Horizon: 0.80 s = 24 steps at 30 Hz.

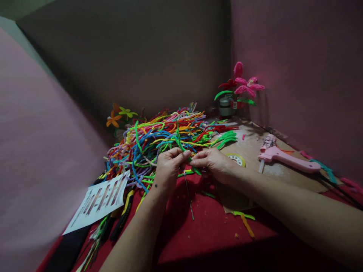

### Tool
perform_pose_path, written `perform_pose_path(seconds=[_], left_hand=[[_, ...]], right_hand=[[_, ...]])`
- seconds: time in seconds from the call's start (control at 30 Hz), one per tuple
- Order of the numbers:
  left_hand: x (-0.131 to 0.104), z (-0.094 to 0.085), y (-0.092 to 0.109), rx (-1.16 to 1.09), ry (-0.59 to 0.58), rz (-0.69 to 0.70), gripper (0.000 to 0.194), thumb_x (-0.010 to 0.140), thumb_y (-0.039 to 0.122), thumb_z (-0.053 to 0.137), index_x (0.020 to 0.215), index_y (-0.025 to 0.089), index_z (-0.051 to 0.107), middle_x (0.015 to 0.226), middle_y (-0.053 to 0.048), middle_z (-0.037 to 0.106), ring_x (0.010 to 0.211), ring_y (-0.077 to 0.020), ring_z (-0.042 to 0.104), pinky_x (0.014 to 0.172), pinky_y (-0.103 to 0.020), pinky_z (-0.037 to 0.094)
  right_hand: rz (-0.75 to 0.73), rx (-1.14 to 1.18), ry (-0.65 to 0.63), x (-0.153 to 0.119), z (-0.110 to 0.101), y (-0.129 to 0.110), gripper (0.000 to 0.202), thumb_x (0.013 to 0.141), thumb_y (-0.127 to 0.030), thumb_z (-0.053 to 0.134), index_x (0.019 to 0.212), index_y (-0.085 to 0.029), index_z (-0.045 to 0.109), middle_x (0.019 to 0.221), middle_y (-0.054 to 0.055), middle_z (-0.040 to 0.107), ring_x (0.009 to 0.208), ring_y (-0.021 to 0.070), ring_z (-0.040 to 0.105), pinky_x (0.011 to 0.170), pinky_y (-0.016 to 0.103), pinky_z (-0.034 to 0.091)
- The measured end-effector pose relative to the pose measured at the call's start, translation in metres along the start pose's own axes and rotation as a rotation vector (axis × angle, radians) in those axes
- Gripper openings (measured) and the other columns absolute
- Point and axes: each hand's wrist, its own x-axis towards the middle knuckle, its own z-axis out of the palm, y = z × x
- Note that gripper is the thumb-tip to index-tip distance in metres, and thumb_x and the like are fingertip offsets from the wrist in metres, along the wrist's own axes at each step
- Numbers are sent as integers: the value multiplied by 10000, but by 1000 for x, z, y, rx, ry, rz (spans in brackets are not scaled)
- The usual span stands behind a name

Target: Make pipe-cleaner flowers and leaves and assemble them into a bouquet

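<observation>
My left hand and my right hand meet in front of the pile, fingertips almost touching. Both are pinched on a green pipe cleaner, which sticks up above the left fingers and shows again below the right ones. Fingers cover part of its middle. Just behind them spreads a large heap of pipe cleaners in many colours. Below the hands a thin dark stem lies on or hangs over the red cloth; which one I cannot tell.
A pink glue gun lies on a board at the right, near a roll of tape. Pink pipe-cleaner flowers stand at the back right. At the left are a printed sheet and yellow-and-black tool handles.
</observation>
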Motion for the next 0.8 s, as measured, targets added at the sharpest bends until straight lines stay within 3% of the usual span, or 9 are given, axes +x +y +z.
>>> perform_pose_path(seconds=[0.33,0.8], left_hand=[[2,1,2,-21,35,-83,278,641,319,699,545,129,521,417,54,419,362,-28,312,363,-173,212],[0,3,8,119,79,-5,332,676,355,663,503,142,476,382,60,395,345,-39,306,357,-188,206]], right_hand=[[-34,-71,67,2,-1,2,274,469,-293,787,564,-122,595,405,-55,478,338,38,354,344,200,245],[-81,-65,98,-1,3,-2,216,508,-283,731,526,-132,577,415,-51,461,378,42,332,402,223,204]])
